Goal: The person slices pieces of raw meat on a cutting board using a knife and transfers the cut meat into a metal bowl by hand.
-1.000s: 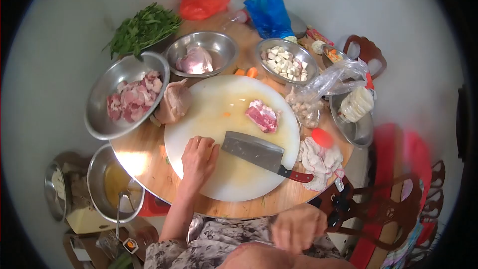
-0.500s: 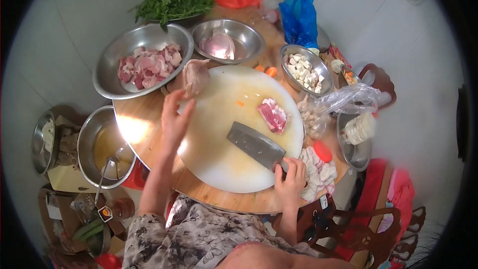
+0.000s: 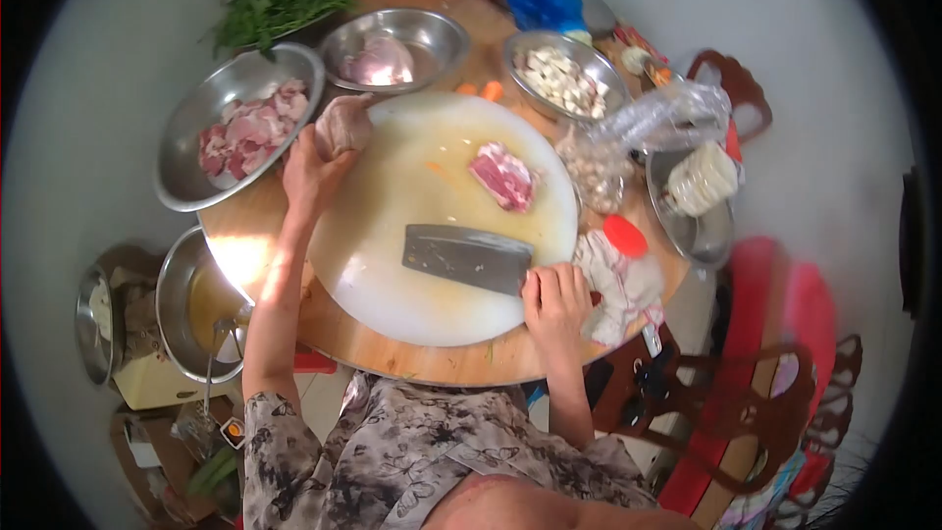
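My left hand [image 3: 312,172] is closed on a pale piece of meat [image 3: 343,126] at the upper left edge of the round white cutting board [image 3: 392,304]. My right hand [image 3: 556,299] wraps round the handle of a cleaver [image 3: 466,257], hiding most of it. The wide blade lies flat over the lower part of the board and points left. Above the blade, a red and white chunk of meat [image 3: 503,177] rests on the board. Small orange and white scraps lie left of that chunk.
Left of the board, a steel bowl [image 3: 182,157] holds cut meat. Behind stand another meat bowl [image 3: 446,44], green leaves [image 3: 285,2] and a bowl of white cubes [image 3: 613,88]. A cloth [image 3: 623,285], a red lid [image 3: 625,236] and a plastic bag [image 3: 677,113] are at the right.
My left hand has moved from the board's left side up to the pale meat and closed on it. My right hand has come from near my body onto the cleaver's handle; the blade has turned slightly.
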